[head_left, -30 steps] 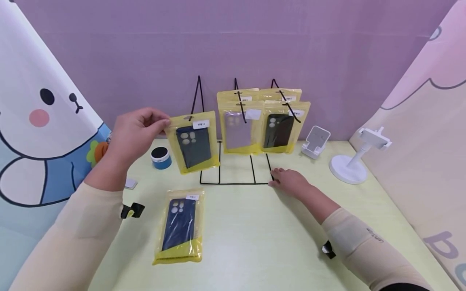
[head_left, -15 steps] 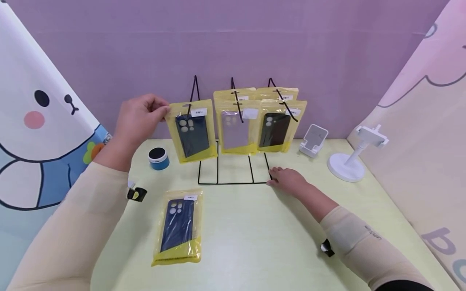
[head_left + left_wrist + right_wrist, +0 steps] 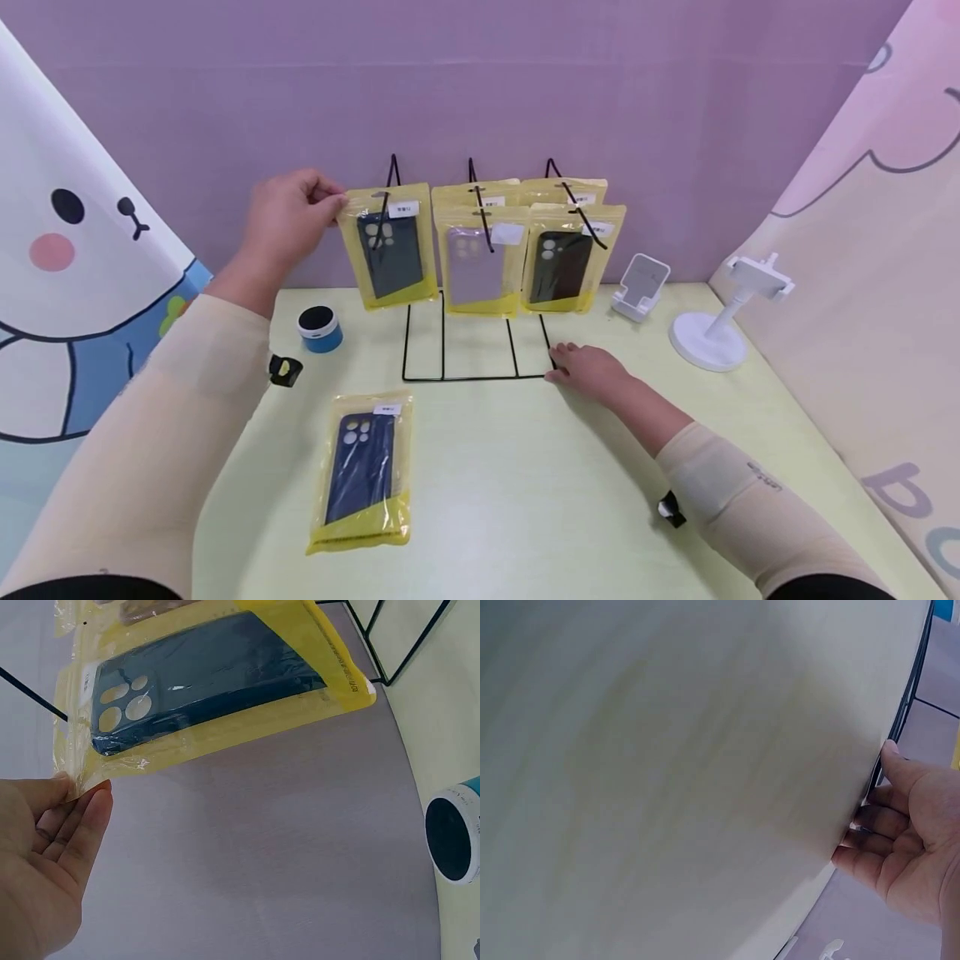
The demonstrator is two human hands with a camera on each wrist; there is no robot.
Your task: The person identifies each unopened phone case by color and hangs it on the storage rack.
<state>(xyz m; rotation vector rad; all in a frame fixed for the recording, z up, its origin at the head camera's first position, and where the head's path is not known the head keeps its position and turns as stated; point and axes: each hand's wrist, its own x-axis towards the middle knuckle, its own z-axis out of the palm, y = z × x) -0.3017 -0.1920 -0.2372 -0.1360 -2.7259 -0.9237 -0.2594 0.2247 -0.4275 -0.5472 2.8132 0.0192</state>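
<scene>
My left hand [image 3: 288,215] pinches the upper left corner of a yellow bag holding a dark blue phone case [image 3: 392,254]. The left hook of a black wire display rack [image 3: 472,379] runs across the front of this bag from its hang hole. In the left wrist view, thumb and fingertips grip the bag's edge beside the dark blue case [image 3: 202,679]. My right hand [image 3: 592,372] holds the front right corner of the rack's base, its thumb on the wire in the right wrist view. Another bagged dark blue case [image 3: 362,471] lies flat on the table.
On the middle hook hang bags with a lilac case [image 3: 476,267] in front; on the right hook, a black case [image 3: 558,265] leads. A blue speaker-like cylinder [image 3: 320,329] stands left. Two white phone stands, one small [image 3: 641,287] and one round-based [image 3: 708,340], stand right.
My left hand has moved up and back with the bag, which has slid further along the left hook. My right hand stays on the base corner. The head view has shifted slightly.
</scene>
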